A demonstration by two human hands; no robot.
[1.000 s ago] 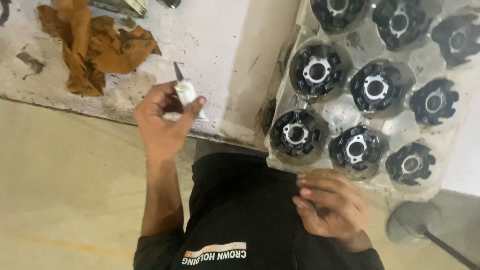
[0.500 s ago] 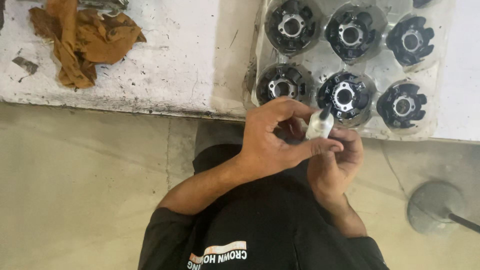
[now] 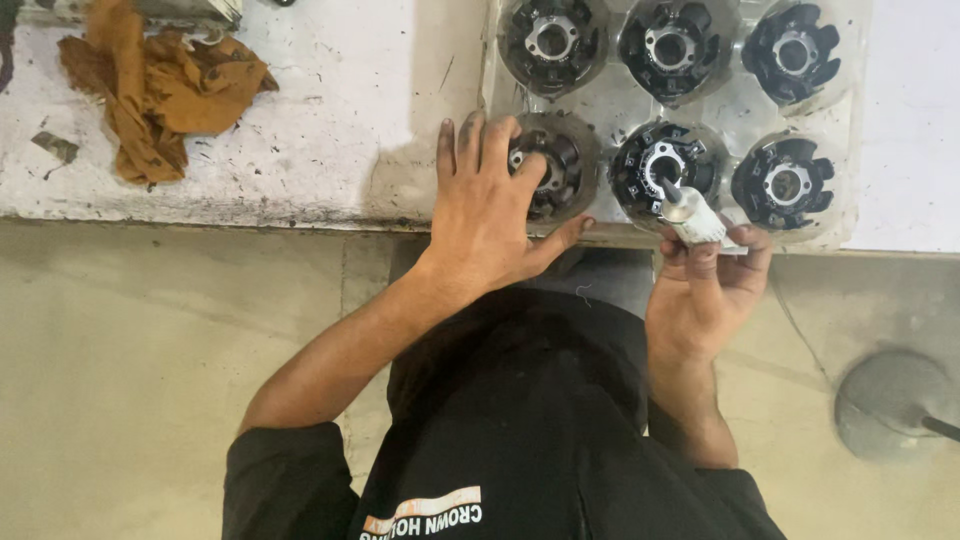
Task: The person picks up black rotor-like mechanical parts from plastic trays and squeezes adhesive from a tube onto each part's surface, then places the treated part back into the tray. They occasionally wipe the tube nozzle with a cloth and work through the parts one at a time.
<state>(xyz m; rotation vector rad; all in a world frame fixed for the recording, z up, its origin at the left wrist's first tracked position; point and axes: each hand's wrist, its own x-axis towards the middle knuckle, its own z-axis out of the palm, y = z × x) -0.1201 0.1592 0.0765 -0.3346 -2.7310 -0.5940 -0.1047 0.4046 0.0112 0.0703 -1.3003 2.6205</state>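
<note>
Right hand (image 3: 705, 285) grips white tube (image 3: 692, 214); left hand (image 3: 490, 205) covers black part (image 3: 556, 175).

Bench: worn, white-painted worktop (image 3: 330, 130)
Left on it: crumpled brown cloth rag (image 3: 160, 85)
Right on it: clear moulded plastic tray (image 3: 620, 100) of black round parts

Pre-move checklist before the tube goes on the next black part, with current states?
1. Left hand steadies the near-left black part, fingers on it: ok.
2. Right hand grips the small white tube, nozzle up: ok.
3. Nozzle tip over the hub of the near-middle black part: ok; contact cannot tell.
4. Clear tray sits on the white bench: ok; near edge at the bench lip.
5. Orange rag clear of the tray: ok.
6. Tube contents left: cannot tell.
</note>
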